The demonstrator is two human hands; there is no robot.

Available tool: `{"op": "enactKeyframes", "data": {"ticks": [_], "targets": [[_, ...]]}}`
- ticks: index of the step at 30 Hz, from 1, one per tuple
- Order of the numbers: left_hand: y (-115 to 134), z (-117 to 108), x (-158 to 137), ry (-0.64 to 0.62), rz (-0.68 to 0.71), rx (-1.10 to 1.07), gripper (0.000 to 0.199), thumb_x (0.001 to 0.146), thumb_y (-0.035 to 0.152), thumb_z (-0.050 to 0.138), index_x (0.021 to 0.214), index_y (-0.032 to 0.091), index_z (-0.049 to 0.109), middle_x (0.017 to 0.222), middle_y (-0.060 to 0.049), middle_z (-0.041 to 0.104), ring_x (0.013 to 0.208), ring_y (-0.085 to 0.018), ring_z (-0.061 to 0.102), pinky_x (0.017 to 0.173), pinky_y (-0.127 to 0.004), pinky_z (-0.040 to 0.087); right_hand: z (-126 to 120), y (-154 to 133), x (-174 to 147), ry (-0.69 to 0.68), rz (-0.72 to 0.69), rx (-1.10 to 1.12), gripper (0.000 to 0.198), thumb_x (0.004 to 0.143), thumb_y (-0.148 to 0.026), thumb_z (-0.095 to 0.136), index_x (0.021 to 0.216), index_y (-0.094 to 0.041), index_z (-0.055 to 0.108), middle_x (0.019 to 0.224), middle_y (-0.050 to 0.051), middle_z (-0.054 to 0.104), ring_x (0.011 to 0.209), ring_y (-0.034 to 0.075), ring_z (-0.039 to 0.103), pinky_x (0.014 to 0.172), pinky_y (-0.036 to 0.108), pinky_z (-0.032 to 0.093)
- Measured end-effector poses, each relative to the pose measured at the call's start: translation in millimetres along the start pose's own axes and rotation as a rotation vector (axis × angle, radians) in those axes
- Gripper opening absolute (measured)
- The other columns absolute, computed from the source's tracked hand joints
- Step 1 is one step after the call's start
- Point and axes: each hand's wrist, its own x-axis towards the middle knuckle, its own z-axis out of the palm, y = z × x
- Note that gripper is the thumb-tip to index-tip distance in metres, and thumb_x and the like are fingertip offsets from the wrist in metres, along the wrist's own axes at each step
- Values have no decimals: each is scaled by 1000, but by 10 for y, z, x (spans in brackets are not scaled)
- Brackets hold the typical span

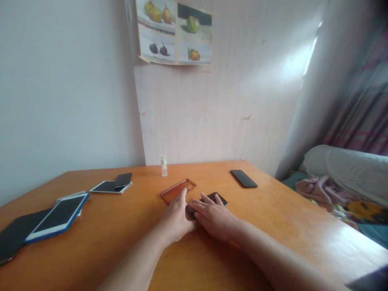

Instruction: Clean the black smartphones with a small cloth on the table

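A dark smartphone (220, 197) lies on the table in front of me, largely covered by my hands. My right hand (216, 218) rests flat across it, fingers stretched out and slightly spread. At the phone's near left end, my left hand (177, 218) grips its edge; one finger points up and away, and the others are partly hidden. Just beyond my left hand lies a see-through phone case (174, 193) with a reddish-brown rim, touching or almost touching my raised finger.
The wooden table (121, 238) carries a small pump bottle (164, 167) at the back and another dark phone (244, 178) at right. On the left lie a blue-edged tablet (59, 216), a dark flat cover (18, 232), and a white-framed tablet (104, 187) under a dark flat object (123, 179).
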Motion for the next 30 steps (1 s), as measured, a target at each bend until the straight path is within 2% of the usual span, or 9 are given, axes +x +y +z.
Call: {"op": "enactKeyframes", "data": {"ticks": [4,6,8,11,13,20,26,28,30], "targets": [[42,-22,-15,-13,-23,30,99,62,40,74,145,15,27,122,-16,59,115,-29,56,96,-36,43,-51,268,42,74,283,-113,46,98,-35,24,139,-30,45,149,3,42,144,36,16,104,75,6],[53,-25,-17,-18,-26,45,94,62,41,73,143,16,31,123,-16,59,116,-30,55,96,-36,42,-59,332,43,98,353,-139,46,98,-34,25,137,-28,47,149,5,42,144,37,15,103,76,5],[49,-19,-10,-15,-25,57,91,62,41,73,141,16,34,123,-16,59,116,-31,55,96,-37,42,-42,277,21,89,296,-115,45,98,-35,26,138,-28,46,150,5,41,144,37,13,104,75,7],[23,-2,4,3,4,69,86,63,38,72,138,14,37,122,-17,59,116,-31,55,97,-38,42,1,89,-23,24,53,-35,47,99,-38,25,143,-32,40,152,0,36,145,34,12,109,70,7],[12,7,7,13,22,69,84,64,36,71,138,13,37,123,-17,59,117,-31,54,97,-38,42,11,33,-32,-5,-29,-17,48,99,-41,23,145,-34,36,153,-1,35,145,32,12,110,68,5],[62,0,-18,0,-9,54,83,63,38,73,136,17,40,126,-15,57,119,-30,52,98,-36,42,-40,324,19,93,333,-136,48,99,-40,25,141,-28,44,151,4,38,144,38,11,104,76,4],[65,-11,0,-17,12,84,66,63,37,72,123,18,50,117,-13,59,112,-30,56,93,-36,43,2,70,-70,-36,-30,25,50,100,-46,20,146,-33,34,155,1,32,145,30,14,111,66,7],[59,-13,2,-20,19,87,65,63,38,72,121,18,51,116,-12,59,111,-29,56,92,-36,44,-11,105,-59,-34,12,-4,50,100,-46,19,146,-35,35,154,0,33,145,31,14,109,69,5],[54,-14,2,-21,28,93,66,62,40,73,122,19,52,116,-11,59,110,-29,56,92,-35,44,-36,222,-33,7,172,-86,49,100,-44,20,144,-34,38,153,1,36,145,34,13,106,74,2]]}}
